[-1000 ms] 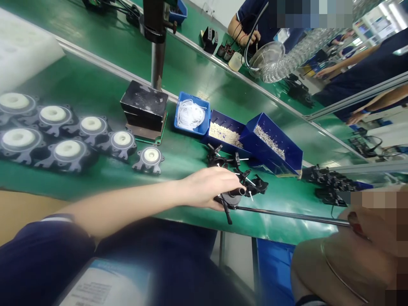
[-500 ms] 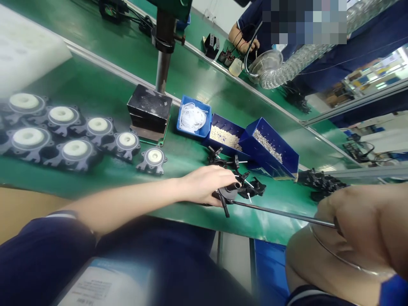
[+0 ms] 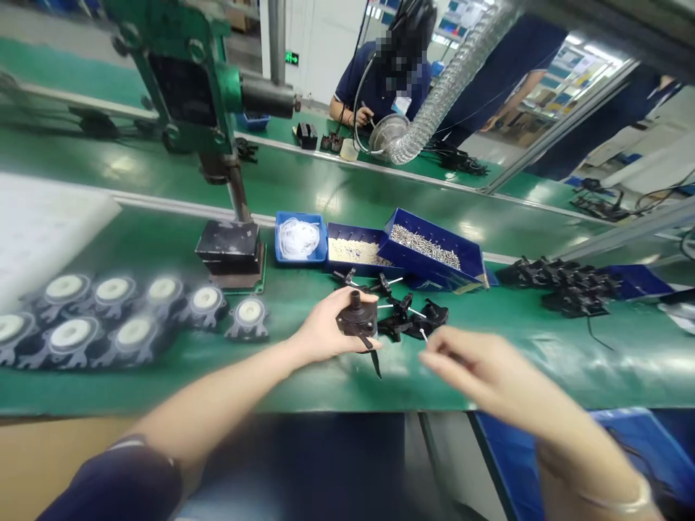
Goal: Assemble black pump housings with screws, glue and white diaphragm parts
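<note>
My left hand [image 3: 320, 325] is wrapped round a black plastic housing [image 3: 359, 318] with an upright round stub on top, at the bench's front. A dark flat strip [image 3: 376, 363] hangs from the housing's lower edge. My right hand [image 3: 470, 365] is slightly blurred and to the right of that housing, apart from it. Its fingers are bent, with a gap between thumb and forefinger, and nothing shows in the gap. Its fingertips are close to a thin white pin [image 3: 424, 335] at the near side of several black plastic parts [image 3: 402, 307].
Behind the parts stand a blue bin of white rings [image 3: 298, 239], a bin of cream pellets [image 3: 352, 251] and a tilted bin of metal screws [image 3: 426, 246]. A press [image 3: 228, 250] and grey housings with white discs [image 3: 250, 312] are left. Black parts [image 3: 570, 286] lie right. A co-worker [image 3: 355, 79] sits opposite.
My right hand has moved left and away from the camera, towards the black parts. The long thin rod between it and the housing is out of sight. The view has tilted up.
</note>
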Motion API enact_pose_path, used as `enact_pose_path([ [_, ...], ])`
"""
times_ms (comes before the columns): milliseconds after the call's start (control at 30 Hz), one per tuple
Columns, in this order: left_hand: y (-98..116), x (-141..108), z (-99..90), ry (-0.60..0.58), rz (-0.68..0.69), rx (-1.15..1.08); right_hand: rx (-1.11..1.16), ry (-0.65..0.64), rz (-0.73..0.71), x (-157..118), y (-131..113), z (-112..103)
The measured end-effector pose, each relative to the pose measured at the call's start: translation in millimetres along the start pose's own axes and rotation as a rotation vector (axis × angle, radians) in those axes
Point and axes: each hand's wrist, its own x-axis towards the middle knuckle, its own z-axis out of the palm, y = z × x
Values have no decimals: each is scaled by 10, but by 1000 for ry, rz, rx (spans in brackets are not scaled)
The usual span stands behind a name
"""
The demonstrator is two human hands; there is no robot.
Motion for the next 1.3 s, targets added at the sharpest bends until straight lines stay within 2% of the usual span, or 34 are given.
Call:
enact_pose_path([
  [67,39,-7,32,44,-155,-148,62,1,-21,5,-51,363],
  [133,49,-14,76,40,-261,-280,82,112,-49,19,-102,662],
  [200,28,-20,123,36,-316,-362,55,260,-97,34,-150,858],
  [267,-13,-28,164,49,-352,-400,-18,376,-143,51,-191,954],
  [333,-54,-37,192,65,-387,-417,-113,448,-174,67,-223,980],
  [433,-82,-45,210,72,-412,-455,-216,486,-187,73,-260,951],
  [633,-47,-53,236,6,-463,-584,-203,417,-171,-26,-286,787],
  [767,-50,-85,291,19,-479,-576,-160,422,-167,-95,-299,742],
  [867,-68,-70,282,70,-490,-642,-139,444,-155,-157,-339,722],
  [967,-78,-12,206,207,-489,-728,-89,448,-157,-251,-333,656],
  [1033,-65,19,157,250,-468,-772,-65,487,-125,-305,-262,628],
  [1100,-36,27,137,195,-481,-843,-79,554,-37,-325,-144,662],
  [1167,-6,19,147,103,-552,-924,-129,589,56,-307,-11,765],
  [1300,19,15,173,-3,-694,-1047,-277,624,136,-254,184,1029],
])
